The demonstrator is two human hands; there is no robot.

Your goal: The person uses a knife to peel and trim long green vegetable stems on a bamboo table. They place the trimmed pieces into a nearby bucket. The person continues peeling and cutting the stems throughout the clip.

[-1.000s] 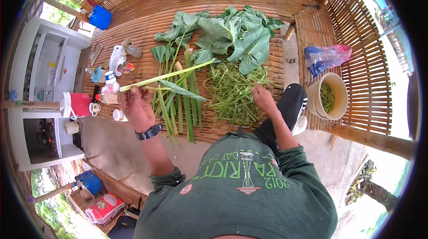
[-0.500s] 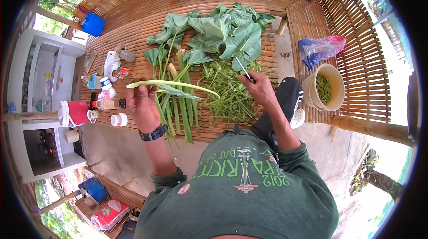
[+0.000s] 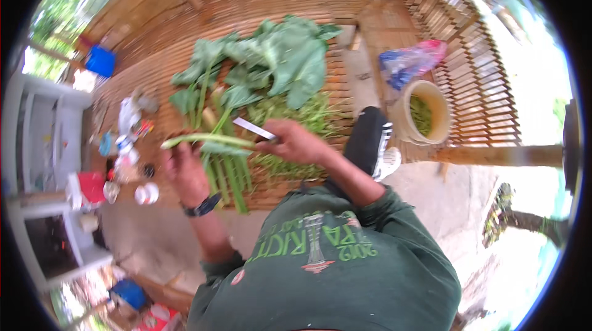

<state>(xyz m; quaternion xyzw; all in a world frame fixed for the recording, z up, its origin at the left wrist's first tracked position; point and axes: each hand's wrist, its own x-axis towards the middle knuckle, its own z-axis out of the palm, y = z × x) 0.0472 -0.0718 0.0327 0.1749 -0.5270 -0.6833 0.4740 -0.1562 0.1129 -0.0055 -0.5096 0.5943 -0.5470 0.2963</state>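
Pinched in the fingers of my left hand [image 3: 187, 173] is a pale green leaf stalk [image 3: 213, 139], lying roughly level, with a folded leaf hanging near its right end. My right hand [image 3: 293, 141] grips a knife [image 3: 251, 127], its blade pointing left just above the stalk's right part. Whether blade and stalk touch, I cannot tell. Below and beyond my left hand lie several long green stalks [image 3: 231, 183], some with leaves on. A heap of shredded green peelings [image 3: 317, 114] sits beyond my right forearm, partly hidden by it. Large green leaves [image 3: 302, 62] are piled farther back.
On the right, a cream bucket [image 3: 445, 106] holds cut green pieces, with a blue and pink plastic bag [image 3: 410, 64] behind it. Bottles and jars [image 3: 126, 149] stand at the left beside a red and white cooler jug [image 3: 89, 188]. Everything rests on a bamboo slat platform [image 3: 154, 69].
My right hand has brought the knife left and nearer, from over the peelings to the stalk. My left hand still holds the stalk. The whole view has shifted and blurred.
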